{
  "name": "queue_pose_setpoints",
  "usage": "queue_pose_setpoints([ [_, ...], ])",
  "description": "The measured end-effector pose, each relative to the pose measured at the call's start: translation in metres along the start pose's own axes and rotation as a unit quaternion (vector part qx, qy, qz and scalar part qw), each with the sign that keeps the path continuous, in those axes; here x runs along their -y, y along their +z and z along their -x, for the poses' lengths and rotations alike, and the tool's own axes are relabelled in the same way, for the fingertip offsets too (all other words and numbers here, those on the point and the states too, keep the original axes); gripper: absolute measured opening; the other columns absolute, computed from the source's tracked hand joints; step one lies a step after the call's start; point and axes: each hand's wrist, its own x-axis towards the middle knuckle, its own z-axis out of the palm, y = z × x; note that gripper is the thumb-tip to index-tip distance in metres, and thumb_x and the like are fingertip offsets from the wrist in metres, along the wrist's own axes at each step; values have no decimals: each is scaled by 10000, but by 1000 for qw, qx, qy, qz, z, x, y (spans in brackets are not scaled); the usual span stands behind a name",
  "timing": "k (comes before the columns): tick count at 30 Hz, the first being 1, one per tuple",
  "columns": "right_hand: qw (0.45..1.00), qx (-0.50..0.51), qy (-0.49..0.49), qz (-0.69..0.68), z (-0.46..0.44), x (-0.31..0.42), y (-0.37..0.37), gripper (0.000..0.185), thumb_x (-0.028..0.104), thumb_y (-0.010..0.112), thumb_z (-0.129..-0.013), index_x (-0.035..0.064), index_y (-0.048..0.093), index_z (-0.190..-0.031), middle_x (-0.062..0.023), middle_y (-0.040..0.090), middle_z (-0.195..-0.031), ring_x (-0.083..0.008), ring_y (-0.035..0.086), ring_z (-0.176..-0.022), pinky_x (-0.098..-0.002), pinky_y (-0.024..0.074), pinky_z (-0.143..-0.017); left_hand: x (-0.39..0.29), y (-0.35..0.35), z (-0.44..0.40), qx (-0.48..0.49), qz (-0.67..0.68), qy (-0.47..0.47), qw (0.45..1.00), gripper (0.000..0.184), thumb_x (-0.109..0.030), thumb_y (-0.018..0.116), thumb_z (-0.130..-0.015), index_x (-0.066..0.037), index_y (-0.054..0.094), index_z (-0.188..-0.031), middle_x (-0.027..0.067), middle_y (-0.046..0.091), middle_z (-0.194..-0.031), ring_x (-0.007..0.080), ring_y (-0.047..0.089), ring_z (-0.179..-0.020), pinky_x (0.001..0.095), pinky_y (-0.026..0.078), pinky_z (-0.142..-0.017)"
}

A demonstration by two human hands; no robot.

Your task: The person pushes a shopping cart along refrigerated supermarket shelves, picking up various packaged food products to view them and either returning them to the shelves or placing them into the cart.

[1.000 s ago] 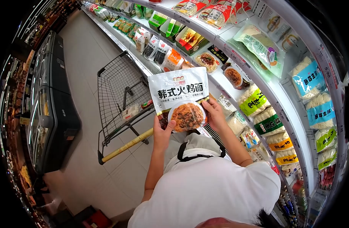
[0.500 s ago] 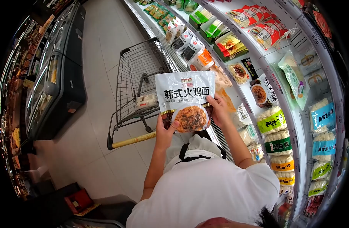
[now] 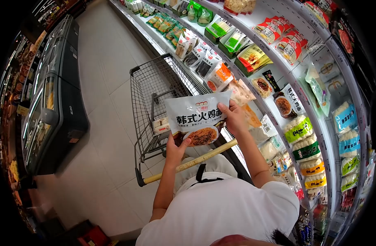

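Observation:
Both my hands hold a white and dark packet of noodles (image 3: 199,119) in front of my body, its printed front facing up at me. My left hand (image 3: 176,147) grips the lower left corner, thumb on the front. At the upper right edge, my right hand (image 3: 234,117) is closed on the packet with its thumb over the printing. Beyond the packet stands a wire shopping cart (image 3: 145,88), with its yellow handle (image 3: 196,160) passing just below the packet. A pale package (image 3: 160,125) lies in the cart, partly hidden by the noodle packet.
Refrigerated shelves on the right carry bagged noodles (image 3: 306,148), red and white packets (image 3: 291,46) and a similar noodle packet (image 3: 288,101). Along the left runs a dark freezer cabinet (image 3: 63,110). Grey floor tiles (image 3: 108,135) lie between it and the cart.
The packet has come down slightly and tips further away from me, still in both hands. The cart appears lower and further right, its handle now reaching behind my right forearm.

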Motion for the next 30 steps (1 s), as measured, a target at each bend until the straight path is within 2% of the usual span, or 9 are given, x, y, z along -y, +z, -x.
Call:
queue_pose_setpoints([
  [3, 998, 1, -37, 41, -7, 3, 29, 216, 156, 741, -861, 19, 675, -1014, -24, 702, -912, -91, 635, -816, -243, 504, -733, 9, -14, -13, -7, -1, -22, 1000, 505, -150, 705, -898, 12, 445, -1300, 127, 597, -1215, 183, 577, -1081, 306, 452, -942],
  [6, 978, 39, -86, 188, -26, -6, 46, 214, 158, 729, -877, 13, 677, -1026, 1, 683, -866, -51, 602, -776, -230, 493, -716, 4, -30, -30, -154, 42, 13, 987, 425, -86, 618, -943, 21, 433, -1310, 159, 589, -1251, 200, 564, -1151, 308, 443, -993],
  [14, 964, 83, -94, 235, -143, -76, 59, 164, 134, 711, -881, 2, 663, -965, -11, 674, -825, -60, 576, -731, -231, 474, -659, 6, -89, -18, -287, 30, -3, 958, 330, -74, 563, -966, 9, 476, -1273, 166, 569, -1304, 204, 565, -1174, 301, 431, -1022],
  [17, 879, 97, -87, 459, -182, -121, 53, 136, 134, 704, -867, 23, 634, -901, -89, 626, -744, -152, 585, -662, -319, 458, -606, 16, -89, -4, -303, 32, -24, 952, 314, -67, 562, -962, 5, 486, -1258, 165, 570, -1300, 210, 566, -1172, 301, 435, -1020],
  [19, 862, 77, -53, 499, -203, -157, 44, 157, 153, 720, -833, 34, 633, -889, -127, 629, -762, -271, 619, -684, -394, 467, -632, 28, -86, 2, -319, 46, -34, 946, 315, -41, 589, -936, -11, 511, -1239, 165, 578, -1286, 217, 578, -1142, 310, 465, -993],
  [21, 835, 95, -113, 530, -231, -214, 13, 147, 156, 720, -803, 45, 633, -842, -131, 628, -785, -327, 604, -729, -406, 455, -661, 37, -81, 6, -331, 49, -54, 941, 309, -24, 592, -926, -12, 519, -1225, 166, 586, -1269, 218, 586, -1127, 316, 470, -986],
  [25, 761, 121, -118, 626, -255, -292, -29, 132, 133, 727, -732, 78, 687, -845, -94, 664, -843, -333, 638, -864, -435, 500, -740, 45, -68, 7, -299, 22, -79, 951, 298, 1, 581, -921, -10, 528, -1214, 170, 585, -1266, 221, 588, -1122, 318, 472, -984],
  [27, 718, 142, -117, 671, -253, -316, -48, 113, 131, 738, -697, 98, 701, -798, -78, 673, -818, -311, 646, -800, -425, 519, -727, 45, -62, 5, -285, 11, -89, 954, 295, 4, 581, -920, -9, 530, -1210, 172, 584, -1266, 222, 588, -1120, 320, 471, -986],
  [30, 596, 200, -40, 777, -238, -350, -81, 97, 165, 660, -740, 122, 734, -788, -85, 701, -854, -283, 682, -840, -417, 544, -695, 49, -58, -3, -282, 13, -121, 952, 290, -6, 594, -918, -5, 532, -1201, 168, 590, -1255, 227, 593, -1113, 321, 473, -978],
])
